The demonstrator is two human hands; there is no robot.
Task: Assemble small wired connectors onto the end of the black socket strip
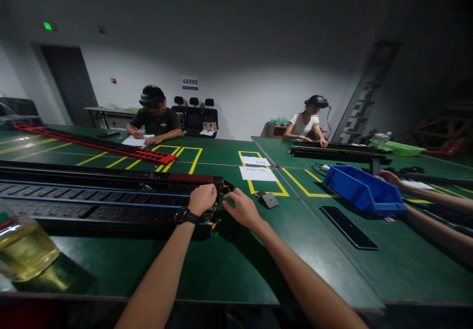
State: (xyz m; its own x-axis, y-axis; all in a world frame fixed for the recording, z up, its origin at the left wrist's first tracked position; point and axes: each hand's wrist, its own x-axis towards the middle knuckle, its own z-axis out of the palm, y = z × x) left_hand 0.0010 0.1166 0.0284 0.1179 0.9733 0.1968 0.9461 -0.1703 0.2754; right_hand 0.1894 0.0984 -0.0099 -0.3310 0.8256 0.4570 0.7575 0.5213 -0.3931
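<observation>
A long black metal assembly with rows of sockets and blue strips lies across the left half of the green table. At its right end, my left hand, with a watch on the wrist, has its fingers closed on something I cannot make out. Just right of that end is my right hand, thumb and forefinger curled close together near small yellow and dark parts; what they hold, if anything, is too small to tell. Yellow wire ends stick out below my left hand.
Right of my hands are a small grey block, paper sheets, a blue bin and a black tablet. A bottle of yellow liquid stands at the left. Another person's arms reach in from the right.
</observation>
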